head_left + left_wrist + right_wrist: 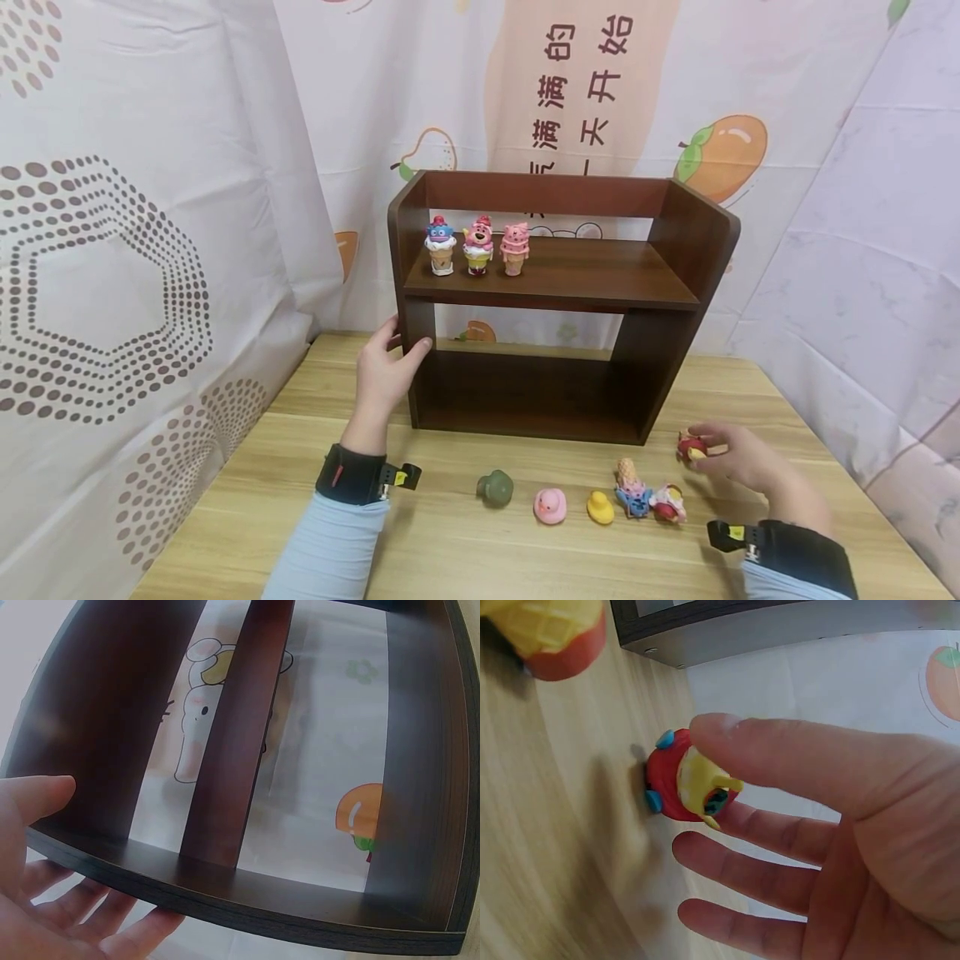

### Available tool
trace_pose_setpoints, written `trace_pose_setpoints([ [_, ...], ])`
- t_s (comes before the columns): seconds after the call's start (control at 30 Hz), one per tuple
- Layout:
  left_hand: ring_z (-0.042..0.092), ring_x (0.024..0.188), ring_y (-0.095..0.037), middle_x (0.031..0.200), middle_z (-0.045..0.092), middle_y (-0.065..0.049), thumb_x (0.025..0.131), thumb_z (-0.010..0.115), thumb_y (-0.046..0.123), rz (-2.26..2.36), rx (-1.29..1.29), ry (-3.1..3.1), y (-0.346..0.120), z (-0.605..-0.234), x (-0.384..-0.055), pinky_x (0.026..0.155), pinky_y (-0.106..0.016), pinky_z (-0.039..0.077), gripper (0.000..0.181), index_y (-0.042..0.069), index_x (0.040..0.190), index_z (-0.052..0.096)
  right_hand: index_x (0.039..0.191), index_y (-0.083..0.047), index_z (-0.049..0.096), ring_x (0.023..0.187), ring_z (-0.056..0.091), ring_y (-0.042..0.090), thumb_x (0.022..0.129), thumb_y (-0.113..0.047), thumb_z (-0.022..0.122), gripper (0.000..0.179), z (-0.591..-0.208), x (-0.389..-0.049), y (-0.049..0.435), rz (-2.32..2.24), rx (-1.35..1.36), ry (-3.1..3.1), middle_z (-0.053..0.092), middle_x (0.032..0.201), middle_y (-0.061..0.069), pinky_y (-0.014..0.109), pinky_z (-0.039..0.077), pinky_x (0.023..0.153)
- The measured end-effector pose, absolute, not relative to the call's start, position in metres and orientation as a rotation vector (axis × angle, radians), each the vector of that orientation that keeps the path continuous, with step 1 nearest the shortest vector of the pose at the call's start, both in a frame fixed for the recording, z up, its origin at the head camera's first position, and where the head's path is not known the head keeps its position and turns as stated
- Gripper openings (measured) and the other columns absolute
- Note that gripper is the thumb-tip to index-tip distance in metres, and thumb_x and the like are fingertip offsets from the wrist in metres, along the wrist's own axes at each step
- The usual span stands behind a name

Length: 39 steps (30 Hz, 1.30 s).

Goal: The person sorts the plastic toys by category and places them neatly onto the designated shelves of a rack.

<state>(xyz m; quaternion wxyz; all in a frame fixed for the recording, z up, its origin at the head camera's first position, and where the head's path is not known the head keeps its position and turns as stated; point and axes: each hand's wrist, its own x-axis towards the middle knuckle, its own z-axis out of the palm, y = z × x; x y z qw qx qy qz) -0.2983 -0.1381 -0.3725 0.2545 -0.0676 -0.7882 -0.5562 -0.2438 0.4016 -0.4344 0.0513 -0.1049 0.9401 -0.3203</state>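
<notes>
Your left grip [384,367] clasps the side of the dark-brown two-tier wooden shelf [600,271], thumb inside, and here's your right grip [746,458], thumb and a finger at the small red-and-yellow toy figure [694,784] on the pale wood-grained surface [465,546], others spread; whether they're pinching, I can't tell

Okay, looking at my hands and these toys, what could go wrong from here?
The right hand, at the red figure, might knock the two lying figures nearby. The left hand grips the shelf by its side; a nudge could topple the three upright figures on its upper level.
</notes>
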Motion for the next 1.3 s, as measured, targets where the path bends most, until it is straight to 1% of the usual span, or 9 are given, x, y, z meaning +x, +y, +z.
trace_pose_setpoints([
  [0.13,0.060,0.119,-0.037,0.135,0.063,-0.017,0.091,0.076,0.030,-1.505,-0.181,-2.143,-0.139,-0.374,-0.299,0.094,-0.054,0.053,0.058,0.004,0.141,0.059,0.126,0.013,0.059,0.103,0.064,0.042,0.081,-0.009,0.083,0.055,-0.438,-0.246,0.401,-0.951,-0.337,2.889,0.066,0.114,0.029,0.044,0.055,0.079],
  [0.3,0.059,0.119,-0.037,0.135,0.062,-0.017,0.092,0.076,0.030,-1.511,-0.177,-2.145,-0.139,-0.373,-0.299,0.094,-0.054,0.053,0.058,0.005,0.141,0.059,0.124,0.011,0.060,0.101,0.064,0.040,0.080,-0.009,0.083,0.054,-0.440,-0.249,0.400,-0.907,-0.314,2.916,0.066,0.111,0.027,0.049,0.054,0.082],
  [0.5,0.058,0.121,-0.037,0.136,0.062,-0.018,0.091,0.076,0.030,-1.507,-0.177,-2.149,-0.138,-0.373,-0.299,0.096,-0.054,0.052,0.059,0.005,0.141,0.059,0.119,0.007,0.060,0.099,0.063,0.038,0.079,-0.010,0.085,0.051,-0.442,-0.251,0.397,-0.868,-0.263,2.939,0.066,0.110,0.025,0.051,0.052,0.082],
  [0.6,0.059,0.120,-0.036,0.134,0.062,-0.016,0.091,0.076,0.029,-1.511,-0.175,-2.142,-0.137,-0.372,-0.298,0.098,-0.052,0.051,0.056,0.006,0.140,0.060,0.117,0.005,0.060,0.098,0.063,0.039,0.079,-0.012,0.086,0.049,-0.443,-0.252,0.395,-0.836,-0.237,2.952,0.066,0.109,0.026,0.053,0.052,0.081],
  [0.7,0.060,0.119,-0.036,0.133,0.063,-0.016,0.091,0.076,0.028,-1.516,-0.180,-2.134,-0.137,-0.372,-0.298,0.098,-0.051,0.051,0.054,0.007,0.139,0.061,0.115,0.003,0.059,0.097,0.063,0.039,0.079,-0.013,0.086,0.048,-0.443,-0.252,0.394,-0.817,-0.211,2.953,0.066,0.109,0.026,0.055,0.051,0.082],
  [0.83,0.059,0.119,-0.036,0.134,0.061,-0.020,0.091,0.076,0.027,-1.522,-0.191,-2.130,-0.137,-0.372,-0.298,0.099,-0.052,0.050,0.055,0.006,0.139,0.061,0.114,0.001,0.059,0.096,0.063,0.037,0.078,-0.013,0.086,0.048,-0.442,-0.252,0.393,-0.812,-0.189,2.952,0.066,0.109,0.025,0.056,0.050,0.083],
  [1.1,0.059,0.119,-0.036,0.133,0.062,-0.019,0.091,0.076,0.026,-1.521,-0.193,-2.126,-0.137,-0.372,-0.298,0.099,-0.052,0.050,0.056,0.004,0.139,0.060,0.114,0.002,0.057,0.092,0.062,0.033,0.078,-0.012,0.087,0.049,-0.445,-0.253,0.394,-0.810,-0.180,2.956,0.065,0.106,0.022,0.053,0.052,0.081],
  [1.3,0.059,0.118,-0.037,0.132,0.062,-0.020,0.091,0.076,0.025,-1.524,-0.203,-2.122,-0.137,-0.372,-0.299,0.098,-0.052,0.051,0.056,0.003,0.139,0.060,0.115,0.002,0.056,0.090,0.061,0.033,0.078,-0.011,0.086,0.049,-0.446,-0.254,0.394,-0.816,-0.172,2.956,0.065,0.104,0.020,0.054,0.053,0.081],
])
